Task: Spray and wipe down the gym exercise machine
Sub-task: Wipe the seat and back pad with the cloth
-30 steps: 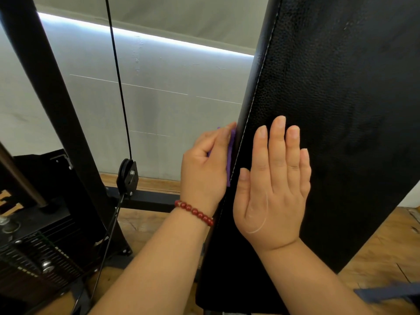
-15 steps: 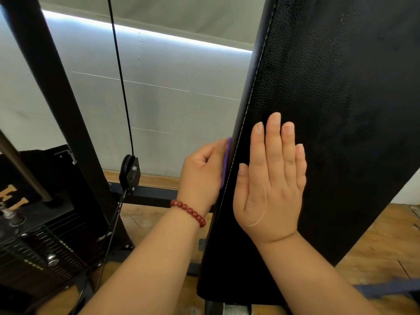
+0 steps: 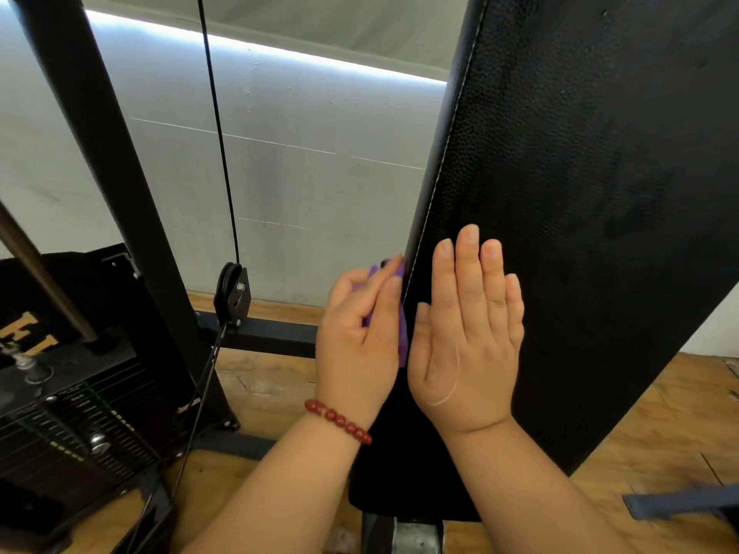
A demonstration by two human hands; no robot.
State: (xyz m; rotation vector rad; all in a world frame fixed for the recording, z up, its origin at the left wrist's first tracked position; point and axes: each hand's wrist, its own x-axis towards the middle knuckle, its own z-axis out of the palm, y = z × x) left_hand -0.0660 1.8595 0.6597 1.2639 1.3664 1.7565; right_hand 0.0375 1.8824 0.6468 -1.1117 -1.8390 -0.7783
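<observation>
A tall black padded backrest (image 3: 580,193) of the gym machine stands upright on the right, with white stitching down its left edge. My left hand (image 3: 360,337), with a red bead bracelet at the wrist, holds a purple cloth (image 3: 402,333) pressed against the pad's left side edge. Only a strip of the cloth shows past my fingers. My right hand (image 3: 468,333) lies flat with straight fingers on the pad's front face, right beside the seam.
A black slanted frame post (image 3: 104,153) rises at the left, with a thin cable (image 3: 218,133) running down to a pulley (image 3: 232,293). A weight stack (image 3: 68,413) sits at lower left. Wooden floor (image 3: 660,425) lies below; a grey wall is behind.
Both hands have slid downward along the pad's left edge, the left one carrying the purple cloth with it. The view has shifted slightly.
</observation>
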